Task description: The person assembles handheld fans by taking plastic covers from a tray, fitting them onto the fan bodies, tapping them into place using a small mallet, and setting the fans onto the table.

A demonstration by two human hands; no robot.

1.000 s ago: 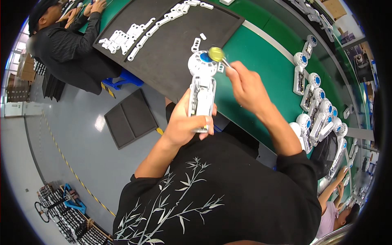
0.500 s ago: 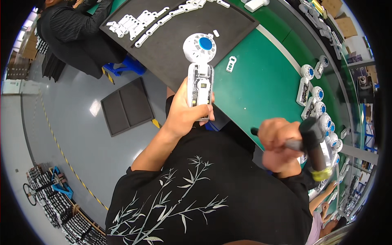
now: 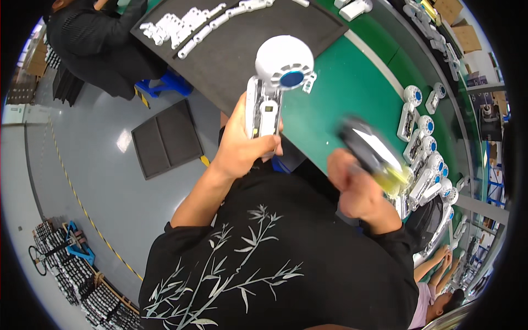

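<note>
A white handheld device (image 3: 254,104) stands upright in my left hand (image 3: 234,146), whose fingers wrap its handle with the thumb across the lower front. Its round white head (image 3: 283,55) carries a blue disc on the lower side, and the open handle front shows inner parts and a small display. My right hand (image 3: 360,192) is closed round a mallet (image 3: 371,148) with a dark head and a yellow end. Motion smears the mallet, and its handle is mostly hidden. It is held to the right of the device, apart from it. Behind the round head lies a small white cover plate (image 3: 309,82).
A black tray (image 3: 220,71) with white plastic parts (image 3: 179,27) lies on the green table (image 3: 330,115). Similar devices (image 3: 429,146) line the right side. Another person (image 3: 96,44) works at the far left; another person's hands (image 3: 440,256) show at lower right. A black tray (image 3: 168,140) rests on the floor.
The device's round head has tilted, turning its blue disc downward. My right hand has moved left and the mallet has swung up and left, closer to the device.
</note>
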